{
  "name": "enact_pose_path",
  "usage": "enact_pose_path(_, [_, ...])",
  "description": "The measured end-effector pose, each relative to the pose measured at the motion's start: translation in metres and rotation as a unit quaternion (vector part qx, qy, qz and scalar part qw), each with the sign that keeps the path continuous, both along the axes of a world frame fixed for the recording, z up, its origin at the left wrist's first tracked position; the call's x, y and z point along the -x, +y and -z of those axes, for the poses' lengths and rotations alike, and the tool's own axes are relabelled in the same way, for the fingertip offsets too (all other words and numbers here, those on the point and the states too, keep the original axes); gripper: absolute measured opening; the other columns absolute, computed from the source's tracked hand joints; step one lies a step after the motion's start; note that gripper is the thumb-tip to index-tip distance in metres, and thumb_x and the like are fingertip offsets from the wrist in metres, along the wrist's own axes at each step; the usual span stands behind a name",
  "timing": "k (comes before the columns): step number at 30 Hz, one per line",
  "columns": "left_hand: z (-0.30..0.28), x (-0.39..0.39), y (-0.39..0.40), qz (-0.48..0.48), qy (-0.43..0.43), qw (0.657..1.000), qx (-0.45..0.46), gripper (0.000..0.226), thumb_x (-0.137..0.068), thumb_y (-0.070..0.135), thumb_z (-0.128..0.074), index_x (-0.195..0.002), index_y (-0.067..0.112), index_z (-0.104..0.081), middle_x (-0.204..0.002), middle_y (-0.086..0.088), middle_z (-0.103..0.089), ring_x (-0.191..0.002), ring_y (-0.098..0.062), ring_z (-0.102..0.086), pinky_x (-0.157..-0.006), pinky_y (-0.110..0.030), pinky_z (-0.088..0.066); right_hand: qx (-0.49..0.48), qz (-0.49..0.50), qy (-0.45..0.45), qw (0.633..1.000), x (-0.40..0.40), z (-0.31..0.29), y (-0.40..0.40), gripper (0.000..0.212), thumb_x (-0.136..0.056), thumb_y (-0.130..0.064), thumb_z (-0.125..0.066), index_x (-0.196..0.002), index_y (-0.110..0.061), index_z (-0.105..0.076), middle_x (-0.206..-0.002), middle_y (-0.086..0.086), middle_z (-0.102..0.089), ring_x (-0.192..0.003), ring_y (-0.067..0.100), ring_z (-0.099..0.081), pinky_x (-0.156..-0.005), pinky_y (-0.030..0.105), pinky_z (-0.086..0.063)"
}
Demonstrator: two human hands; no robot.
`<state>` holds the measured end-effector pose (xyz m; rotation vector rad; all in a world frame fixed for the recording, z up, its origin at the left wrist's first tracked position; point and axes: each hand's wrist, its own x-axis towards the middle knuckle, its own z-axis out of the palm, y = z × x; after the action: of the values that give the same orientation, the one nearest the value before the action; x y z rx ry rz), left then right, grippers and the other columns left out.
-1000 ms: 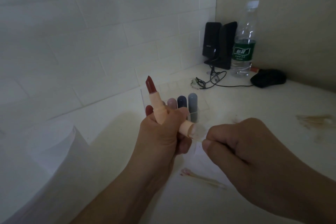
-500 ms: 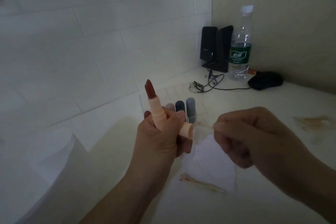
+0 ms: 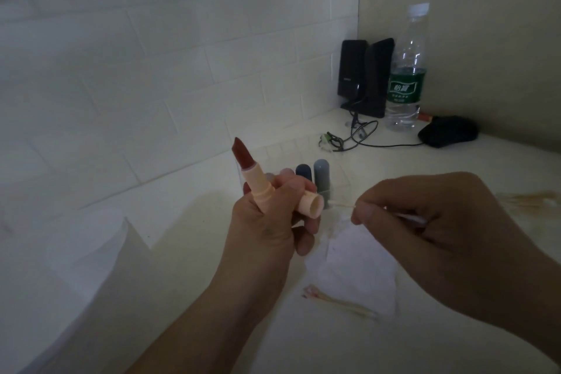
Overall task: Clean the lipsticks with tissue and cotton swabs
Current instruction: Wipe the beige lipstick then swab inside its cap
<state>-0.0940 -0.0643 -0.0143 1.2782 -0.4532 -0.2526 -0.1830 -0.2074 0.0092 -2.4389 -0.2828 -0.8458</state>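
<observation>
Two hands were at work over the pale surface (image 3: 455, 352). The left hand (image 3: 270, 222) had its fingers curled tightly round a peach lipstick (image 3: 258, 182), tilted so that the dark red tip pointed toward eleven o'clock, well away from the palm. In the same grip sat the lipstick's cap (image 3: 311, 205), its open mouth turned toward three o'clock, probably so the inside could be reached without putting either piece down.

The right hand (image 3: 431, 228) pinched a cotton swab (image 3: 343, 204) between thumb and forefinger, fingers clamped on the stick. The swab's near end pointed toward nine o'clock, just beside the cap's mouth but apart from it. Judging by that line-up, the step in hand was swabbing the cap's inside, and the next move would call for a steady, straight entry so the stick does not bend.

Below the hands, at six o'clock of the cap, a crumpled tissue (image 3: 358, 270) lay flat, likely kept there to catch smears. A used swab (image 3: 337, 302) with a pinkish end lay at its lower edge. Behind the left hand, at twelve o'clock, more lipsticks (image 3: 312, 174) stood upright in a clear holder, apparently waiting. Far off at one o'clock stood a water bottle (image 3: 406, 70) beside black speakers (image 3: 364, 76).
</observation>
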Motion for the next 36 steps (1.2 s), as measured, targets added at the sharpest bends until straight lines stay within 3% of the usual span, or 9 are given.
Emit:
enact_pose_path(2, [0.0,0.001,-0.001,0.001,0.0,1.0,-0.003,0.03,-0.095,0.022,-0.049,-0.07,0.012,-0.063,-0.057,-0.01,-0.05,-0.049,-0.015,-0.045,-0.04,-0.023,-0.036,0.032,0.015,0.008,0.999,0.0,0.001,0.003,0.019,-0.087,-0.035,-0.049,-0.071,-0.036,-0.058,-0.049,-0.031,-0.034,-0.044,-0.01,-0.044,-0.047,-0.004,-0.027])
enact_pose_path(6, [0.002,0.002,-0.003,-0.002,-0.001,1.0,-0.007,0.031,-0.093,0.023,-0.052,-0.064,0.016,-0.061,-0.054,-0.009,-0.05,-0.047,-0.016,-0.043,-0.039,-0.024,-0.034,0.09,0.069,0.026,0.993,0.001,0.006,0.006,0.029,-0.09,-0.04,-0.039,-0.068,-0.032,-0.056,-0.044,-0.016,-0.04,-0.037,0.0,-0.041,-0.042,0.005,-0.025])
enact_pose_path(10, [0.001,0.004,-0.003,-0.004,-0.018,1.0,-0.017,0.021,-0.083,0.028,-0.059,-0.068,0.013,-0.061,-0.056,-0.01,-0.051,-0.047,-0.015,-0.046,-0.039,-0.024,-0.035,0.129,0.11,0.029,0.985,-0.002,0.012,0.009,0.029,-0.09,-0.038,-0.04,-0.062,-0.031,-0.037,-0.042,-0.01,-0.03,-0.035,0.003,-0.03,-0.041,0.007,-0.018])
enact_pose_path(14, [0.004,0.004,-0.002,-0.008,-0.019,0.999,-0.028,0.026,-0.091,0.023,-0.053,-0.071,0.009,-0.061,-0.057,-0.01,-0.053,-0.048,-0.015,-0.048,-0.04,-0.023,-0.038,0.12,0.083,0.036,0.989,-0.003,0.018,0.011,0.033,-0.088,-0.037,-0.042,-0.058,-0.031,-0.027,-0.041,-0.009,-0.024,-0.034,0.007,-0.029,-0.039,0.011,-0.016])
enact_pose_path(19, [0.004,0.005,-0.002,-0.014,-0.027,0.998,-0.051,0.032,-0.092,0.028,-0.051,-0.072,0.006,-0.061,-0.055,-0.008,-0.055,-0.045,-0.014,-0.047,-0.042,-0.023,-0.039,0.093,0.053,0.026,0.994,-0.005,0.02,0.01,0.036,-0.085,-0.033,-0.049,-0.054,-0.035,-0.029,-0.039,-0.014,-0.025,-0.04,0.003,-0.04,-0.041,0.005,-0.028])
enact_pose_path(21, [0.004,0.004,-0.002,-0.021,-0.023,0.998,-0.059,0.033,-0.093,0.029,-0.051,-0.072,0.006,-0.06,-0.054,-0.008,-0.054,-0.045,-0.014,-0.047,-0.043,-0.024,-0.039,0.116,0.077,0.015,0.99,-0.004,0.018,0.01,0.031,-0.085,-0.034,-0.045,-0.056,-0.032,-0.034,-0.04,-0.013,-0.025,-0.035,0.005,-0.033,-0.041,0.006,-0.027])
enact_pose_path(26, [0.006,0.003,-0.001,-0.028,-0.039,0.997,-0.063,0.034,-0.089,0.031,-0.053,-0.064,0.01,-0.062,-0.051,-0.008,-0.054,-0.044,-0.016,-0.047,-0.044,-0.026,-0.039,0.13,0.054,-0.006,0.99,-0.004,0.022,0.019,0.03,-0.083,-0.033,-0.045,-0.062,-0.035,-0.023,-0.044,-0.016,-0.012,-0.035,-0.005,-0.015,-0.042,0.003,-0.022])
enact_pose_path(32, [0.006,0.003,0.0,-0.018,-0.044,0.997,-0.053,0.037,-0.07,0.045,-0.06,-0.066,0.008,-0.062,-0.051,-0.009,-0.054,-0.044,-0.017,-0.047,-0.043,-0.024,-0.039,0.124,0.062,0.011,0.99,-0.002,0.015,0.018,0.032,-0.083,-0.032,-0.046,-0.062,-0.034,-0.023,-0.044,-0.014,-0.014,-0.035,-0.002,-0.016,-0.04,0.005,-0.018])
enact_pose_path(36, [0.001,0.003,0.0,-0.013,-0.044,0.998,-0.046,0.03,-0.059,0.052,-0.06,-0.057,0.023,-0.068,-0.051,-0.007,-0.056,-0.042,-0.017,-0.047,-0.04,-0.023,-0.039,0.071,0.016,0.009,0.997,-0.002,0.016,0.017,0.028,-0.082,-0.032,-0.048,-0.058,-0.033,-0.032,-0.041,-0.017,-0.021,-0.039,0.003,-0.035,-0.041,0.002,-0.021])
